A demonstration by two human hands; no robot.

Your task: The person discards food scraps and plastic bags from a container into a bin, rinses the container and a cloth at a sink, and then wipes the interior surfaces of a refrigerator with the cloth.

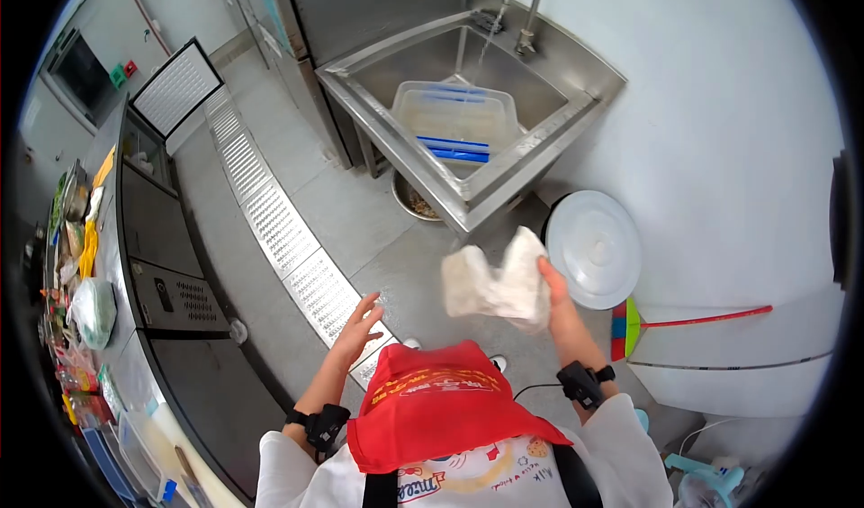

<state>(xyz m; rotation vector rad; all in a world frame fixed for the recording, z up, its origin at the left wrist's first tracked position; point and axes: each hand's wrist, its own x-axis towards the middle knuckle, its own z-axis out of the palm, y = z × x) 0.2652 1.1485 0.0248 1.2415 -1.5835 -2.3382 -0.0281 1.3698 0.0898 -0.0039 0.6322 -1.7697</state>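
A whitish cloth hangs folded from my right hand, whose fingers are closed on its right end. To the left, my left hand is held in the air with its fingers apart, holding nothing. Ahead of both hands is a steel sink. Inside it sits a clear plastic container with blue clips, tilted a little. Water runs from the curved faucet into the sink.
A metal bowl stands on the floor below the sink. Right of it are a lidded white bin and a red-handled broom. A perforated drain strip crosses the floor. A cluttered steel counter lines the left.
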